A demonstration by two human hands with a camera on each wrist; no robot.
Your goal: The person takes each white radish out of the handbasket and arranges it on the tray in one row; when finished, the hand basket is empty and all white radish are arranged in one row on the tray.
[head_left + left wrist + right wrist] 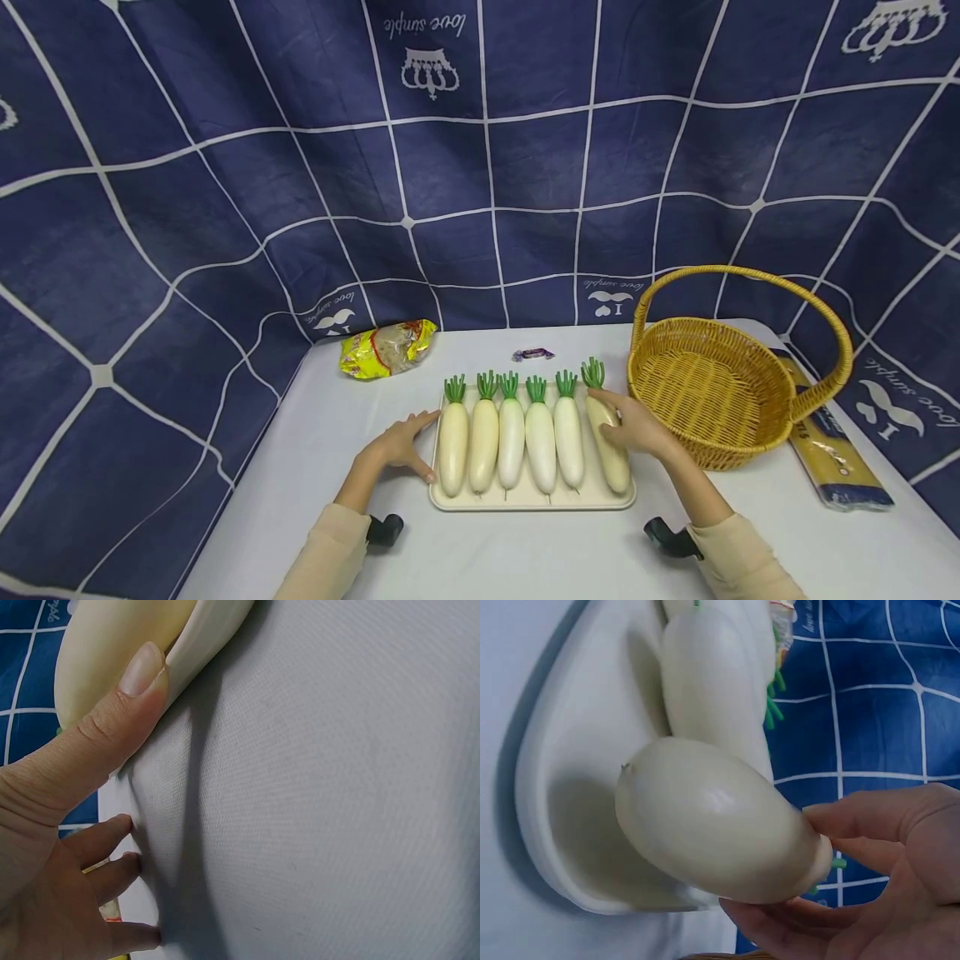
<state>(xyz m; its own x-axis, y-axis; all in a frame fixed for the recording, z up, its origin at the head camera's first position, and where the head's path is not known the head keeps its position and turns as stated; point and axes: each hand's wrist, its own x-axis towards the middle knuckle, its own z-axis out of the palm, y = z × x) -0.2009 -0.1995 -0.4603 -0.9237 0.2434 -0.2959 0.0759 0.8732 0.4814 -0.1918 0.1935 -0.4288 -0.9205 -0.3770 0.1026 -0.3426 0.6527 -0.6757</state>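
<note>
Several white radishes (pixel 512 442) with green tops lie side by side on a cream tray (pixel 525 506) in the head view. My right hand (pixel 637 427) grips the rightmost radish (pixel 617 471) near its leafy end, thumb on one side and fingers on the other. In the right wrist view that radish (pixel 712 825) is tilted, its tip above the tray floor. At the tray's left edge my left hand (pixel 396 446) is spread. Its thumb (pixel 112 724) lies along the tray rim in the left wrist view, and the other fingers are extended beside the tray.
A yellow wicker basket (pixel 708 458) with a tall handle stands right of the tray, close to my right hand. Partly behind it lies a brown and navy package (pixel 840 458). A yellow snack bag (pixel 386 348) and a purple wrapped candy (pixel 533 354) lie toward the back curtain.
</note>
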